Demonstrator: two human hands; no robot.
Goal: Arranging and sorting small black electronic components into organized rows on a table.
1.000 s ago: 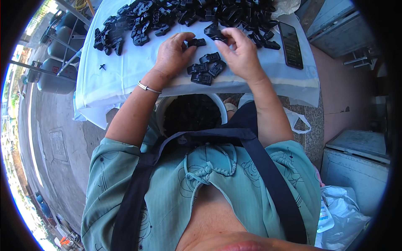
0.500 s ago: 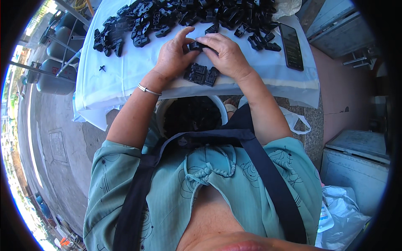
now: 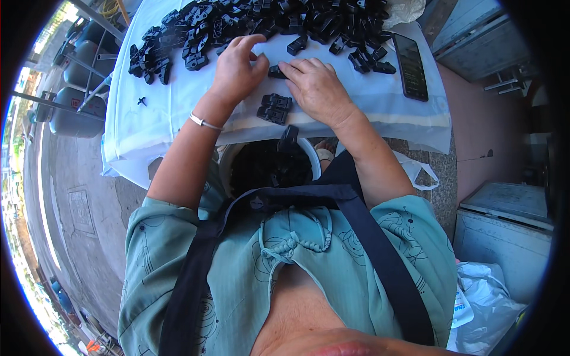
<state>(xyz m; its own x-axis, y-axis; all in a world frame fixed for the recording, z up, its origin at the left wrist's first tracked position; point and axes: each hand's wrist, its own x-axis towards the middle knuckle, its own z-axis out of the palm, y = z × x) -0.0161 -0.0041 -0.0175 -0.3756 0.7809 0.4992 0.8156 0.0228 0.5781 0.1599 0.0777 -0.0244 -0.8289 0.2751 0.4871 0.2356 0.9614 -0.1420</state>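
The right hand [image 3: 317,90] is touching a black part [image 3: 275,72]; the left hand [image 3: 237,71] is hovering nearby, fingers parted. Two similar parts [image 3: 272,113] are lying together.

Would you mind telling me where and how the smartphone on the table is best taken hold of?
Probably grip the smartphone across both long edges near its lower end, coming from the person's side. It lies flat, screen up, with that end toward the person, while black plastic parts sit close to its left edge higher up. The right hand is nearer.
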